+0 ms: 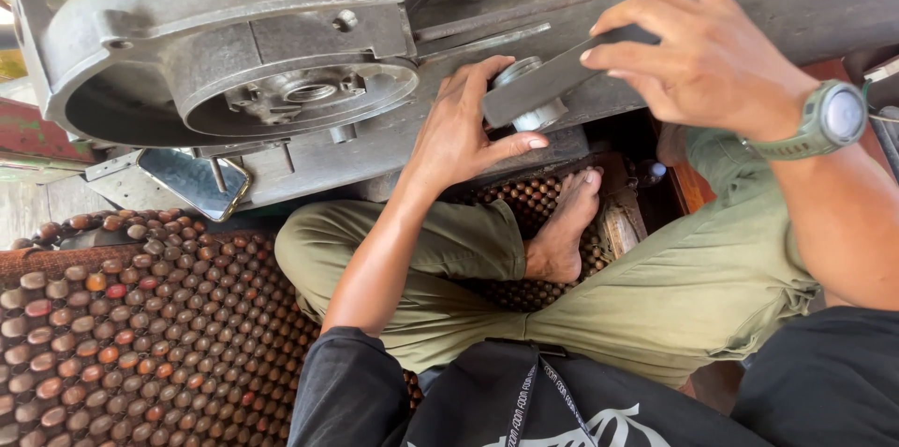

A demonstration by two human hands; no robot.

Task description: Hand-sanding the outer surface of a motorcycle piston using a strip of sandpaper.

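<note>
Head view, looking down on a seated person at work. The right hand [698,58] is closed around the end of a flat, dark steel bar tool [552,82], which slopes down to the left and ends over a short, bright metal cylinder with a ringed top [529,96]; gripping the far end appears to give leverage over the part. The left hand [464,129] is open, its fingers spread and curled round the near side of that cylinder, thumb extended beneath it, seemingly to steady the part against the bar. The cylinder sits at the near edge of a worn, grey metal workbench plate [375,152], just right of a large, rounded, grey cast-metal engine casing [225,35] with a circular recess and central hub. A green wristwatch [829,119] is worn on the right wrist.

The person sits cross-legged in olive-green trousers [693,288], one bare foot [567,227] tucked against the knee, on a mat of brown wooden beads [140,325] that covers the low seat. A smartphone with a dark, reflective screen [192,180] lies under the bench edge, beside the mat. Daylight falls from the left; little else of the room shows.
</note>
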